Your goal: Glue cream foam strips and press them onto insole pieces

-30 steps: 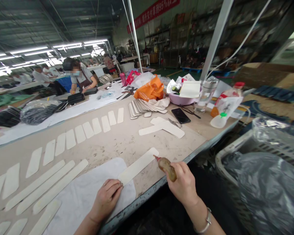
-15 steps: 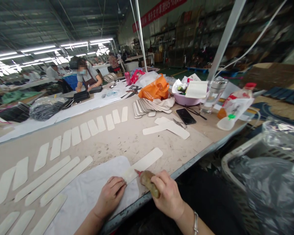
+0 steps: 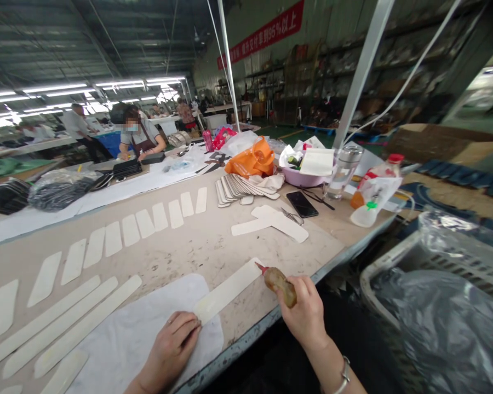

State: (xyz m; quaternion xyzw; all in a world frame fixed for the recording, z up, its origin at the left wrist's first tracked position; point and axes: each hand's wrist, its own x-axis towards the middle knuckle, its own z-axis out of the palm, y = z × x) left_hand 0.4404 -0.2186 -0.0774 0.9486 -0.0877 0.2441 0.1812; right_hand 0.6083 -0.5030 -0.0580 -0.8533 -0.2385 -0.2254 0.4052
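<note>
A long pale strip (image 3: 230,290) lies slantwise near the table's front edge, its lower end over a white cloth (image 3: 148,317). My left hand (image 3: 175,345) pinches that lower end, fingers pressed together. My right hand (image 3: 304,312) is wrapped round a brownish squeeze bottle (image 3: 280,285) with a red nozzle, whose tip is at the strip's far right end. More long strips (image 3: 90,325) lie at the left, and a row of shorter pale pieces (image 3: 131,230) runs across the table behind them.
Behind are stacked pieces (image 3: 230,191), crossed strips with scissors (image 3: 293,217), a phone (image 3: 302,204), an orange bag (image 3: 252,158), a purple basin (image 3: 304,178) and bottles. A crate (image 3: 370,279) with plastic stands right of the table. A person (image 3: 142,137) works across the table.
My right hand has moved the bottle right and up along the strip, from its middle to its far end. My left hand stays on the lower end. The view has shifted slightly.
</note>
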